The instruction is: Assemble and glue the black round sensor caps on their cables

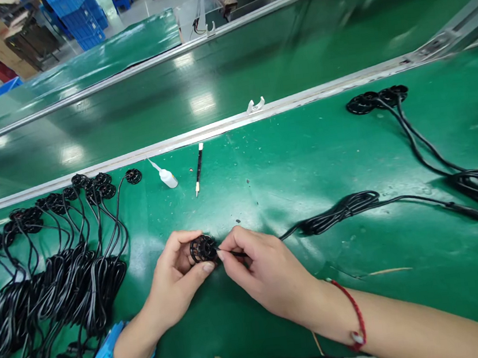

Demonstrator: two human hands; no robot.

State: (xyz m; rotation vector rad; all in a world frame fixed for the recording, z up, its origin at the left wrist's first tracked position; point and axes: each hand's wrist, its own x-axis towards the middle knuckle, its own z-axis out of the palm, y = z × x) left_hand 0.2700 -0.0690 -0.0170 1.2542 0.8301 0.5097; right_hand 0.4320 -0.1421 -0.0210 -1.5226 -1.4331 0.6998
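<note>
My left hand (pixel 176 279) is closed around a small round black slotted part (pixel 203 248), held just above the green table (pixel 299 171). My right hand (pixel 262 269) pinches a thin black cable right beside that part, fingertips touching it. The cable runs right from my fingers into a bundled black coil (pixel 342 208) lying on the table. A blue band is on my left wrist, a red cord on my right.
Several coiled black cables with round ends (pixel 56 253) lie at the left. More of them (pixel 431 149) sit at the right. A small white glue bottle (pixel 166 176) and a thin pen-like tool (pixel 198 169) lie near the metal rail (pixel 224 127). A white clip (pixel 255 105) sits on it.
</note>
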